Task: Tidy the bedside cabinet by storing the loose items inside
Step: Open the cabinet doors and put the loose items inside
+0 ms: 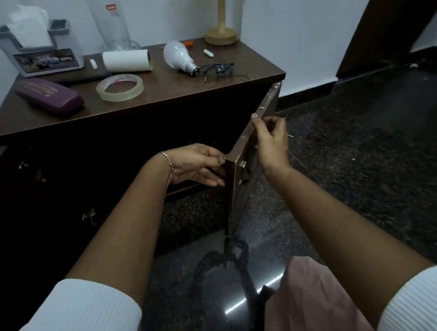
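Observation:
The dark brown bedside cabinet [158, 97] has its right door [240, 161] swung open towards me. My left hand [197, 165] grips the door's free edge near its corner. My right hand [270, 143] holds the door's top edge, thumb on the inner side. On the cabinet top lie a purple glasses case [49, 96], a roll of clear tape [119, 87], a white paper roll [127, 60], a white light bulb [179, 57], tangled black earphones [217, 69] and a small white cap [208, 52]. The cabinet's inside is dark.
A tissue holder [36, 45], a clear jug [115, 26] and a wooden lamp base [221, 35] stand at the back by the white wall. Dark polished stone floor [351, 158] spreads to the right. Pink fabric [310, 294] lies near my knees.

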`<state>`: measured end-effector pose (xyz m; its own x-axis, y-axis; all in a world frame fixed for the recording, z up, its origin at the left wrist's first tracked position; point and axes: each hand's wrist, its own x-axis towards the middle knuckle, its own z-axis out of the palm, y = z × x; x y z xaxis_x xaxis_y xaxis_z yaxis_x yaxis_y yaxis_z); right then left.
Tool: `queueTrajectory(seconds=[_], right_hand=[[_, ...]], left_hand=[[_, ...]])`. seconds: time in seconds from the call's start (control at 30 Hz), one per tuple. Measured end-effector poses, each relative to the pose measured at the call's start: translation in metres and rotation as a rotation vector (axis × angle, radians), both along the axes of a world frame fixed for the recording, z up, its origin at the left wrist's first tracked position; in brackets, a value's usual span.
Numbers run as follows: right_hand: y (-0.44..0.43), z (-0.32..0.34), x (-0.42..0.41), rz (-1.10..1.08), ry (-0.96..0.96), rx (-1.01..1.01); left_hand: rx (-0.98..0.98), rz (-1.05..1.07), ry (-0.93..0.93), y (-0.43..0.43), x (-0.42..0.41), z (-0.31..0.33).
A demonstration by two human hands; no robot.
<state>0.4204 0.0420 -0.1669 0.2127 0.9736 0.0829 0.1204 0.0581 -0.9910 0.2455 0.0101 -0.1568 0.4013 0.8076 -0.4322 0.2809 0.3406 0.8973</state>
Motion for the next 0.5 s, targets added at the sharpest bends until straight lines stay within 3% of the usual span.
queueTrajectory(seconds=[0.27, 0.5], right_hand=[[-0.002, 0.016, 0.047, 0.134, 0.025, -0.086], [0.004, 0.029, 0.096, 0.094, -0.075, -0.116]], left_hand=[[0.031, -0.053, -0.076, 0.000, 0.057, -0.010], [0.136, 0.014, -0.061, 0.015, 0.127, -0.026]])
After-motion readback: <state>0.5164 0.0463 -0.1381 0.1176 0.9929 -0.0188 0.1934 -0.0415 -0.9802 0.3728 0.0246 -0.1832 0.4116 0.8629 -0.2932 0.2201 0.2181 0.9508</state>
